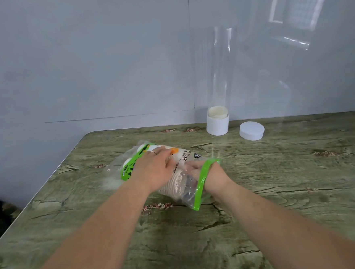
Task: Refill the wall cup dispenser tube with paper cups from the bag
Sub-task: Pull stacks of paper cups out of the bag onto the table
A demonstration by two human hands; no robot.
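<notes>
Clear plastic bag (182,155) with green trim is lying on the wood-grain table (281,190), the paper cups (172,187) in it lying on their side in a stack, none out of the bag yet as far as I can see. The refill is barely starting. The dispenser tube (220,68) is standing upright at the wall behind the bag, well apart from it, and looking almost empty, with just a few cup rims (217,111) showing low down at its white base (217,125). Its white lid (252,130) is off and lying on the table just beside the base, so the top looks ready for loading. All the loading is still to do, plus putting the lid back.

My left hand (154,169) is pressing down on the bag from above, fingers stretched out and lying over the cups through the plastic, steadying rather than pinching. My right hand (214,173) is reaching in through the bag's open mouth, the green edge sitting round the wrist. The fingers are blurred behind the plastic, so I cannot tell whether they are closing on the stack or just touching it.
</notes>
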